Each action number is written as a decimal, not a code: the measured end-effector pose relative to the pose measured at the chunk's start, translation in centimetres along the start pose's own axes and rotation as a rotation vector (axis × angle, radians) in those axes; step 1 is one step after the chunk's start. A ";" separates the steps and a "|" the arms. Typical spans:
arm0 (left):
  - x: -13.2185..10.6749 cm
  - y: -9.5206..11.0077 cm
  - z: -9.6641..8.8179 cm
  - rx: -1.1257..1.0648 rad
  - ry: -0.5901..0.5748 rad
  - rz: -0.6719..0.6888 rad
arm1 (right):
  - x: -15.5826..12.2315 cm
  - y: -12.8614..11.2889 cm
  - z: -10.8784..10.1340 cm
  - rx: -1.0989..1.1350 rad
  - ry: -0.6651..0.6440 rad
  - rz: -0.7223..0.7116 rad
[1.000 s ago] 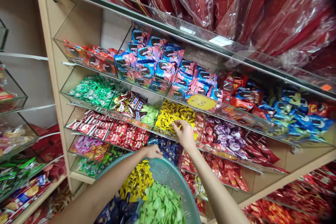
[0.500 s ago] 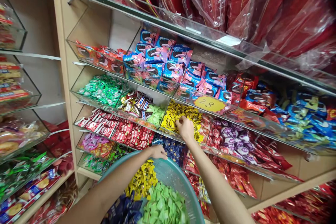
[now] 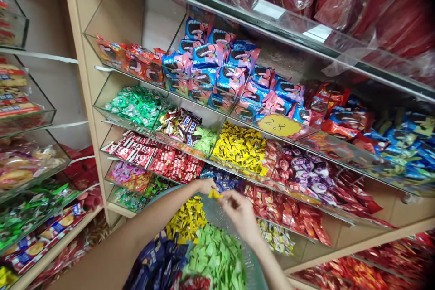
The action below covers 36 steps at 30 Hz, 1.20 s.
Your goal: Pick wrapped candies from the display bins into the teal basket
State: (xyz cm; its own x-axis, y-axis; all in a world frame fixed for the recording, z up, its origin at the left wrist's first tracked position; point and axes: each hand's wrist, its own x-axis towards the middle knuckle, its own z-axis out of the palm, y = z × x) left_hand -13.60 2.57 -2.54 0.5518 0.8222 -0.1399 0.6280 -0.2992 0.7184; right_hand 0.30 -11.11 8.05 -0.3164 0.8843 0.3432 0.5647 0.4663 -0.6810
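Note:
My right hand (image 3: 239, 213) pinches a yellow-wrapped candy (image 3: 215, 194) above the far side of a teal plastic basket (image 3: 216, 214). At the basket's far rim, my left hand (image 3: 205, 186) is closed on it, its fingertips close to that candy. Inside the basket lie piles of yellow candies (image 3: 187, 219), light green packets (image 3: 217, 258) and dark blue packets (image 3: 159, 256), with some red wrappers at the bottom edge of the view. Just beyond my hands, a clear shelf bin holds more yellow candies (image 3: 241, 147).
Tiered clear bins hold green candies (image 3: 136, 106), red packets (image 3: 176, 163), purple candies (image 3: 311, 172) and blue-pink cookie packs (image 3: 207, 56). A yellow tag (image 3: 279, 125) reads 28. A glass shelf edge (image 3: 288, 27) crosses above; another rack stands left.
My right hand has drawn back from the yellow candy bin to over the basket, a yellow candy now in its fingers. My left hand stays at the rim. The view has shifted slightly.

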 end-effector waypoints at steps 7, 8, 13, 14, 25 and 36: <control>-0.2 0.0 0.0 0.057 -0.001 0.013 | -0.8 3.1 7.8 -0.105 -0.148 -0.064; -0.2 0.1 -0.1 0.061 0.001 0.010 | -0.5 3.3 8.3 -0.121 -0.142 -0.064; -0.5 0.3 -0.2 0.087 0.013 0.002 | -0.2 3.7 10.2 -0.214 -0.100 -0.030; -0.5 0.3 -0.2 0.087 0.014 0.000 | -0.3 3.7 10.5 -0.231 -0.097 -0.029; -0.6 0.4 -0.4 0.098 -0.006 -0.010 | -0.7 3.1 10.8 -0.049 -0.009 0.146; -0.5 0.1 -0.4 0.110 0.011 0.011 | 0.4 0.6 6.8 -0.070 0.059 0.011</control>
State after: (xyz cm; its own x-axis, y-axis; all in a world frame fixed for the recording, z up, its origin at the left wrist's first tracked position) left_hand -14.02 2.26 -2.14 0.5531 0.8237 -0.1248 0.6790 -0.3589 0.6404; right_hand -4.67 -10.64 3.33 -0.2660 0.8881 0.3749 0.6203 0.4554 -0.6387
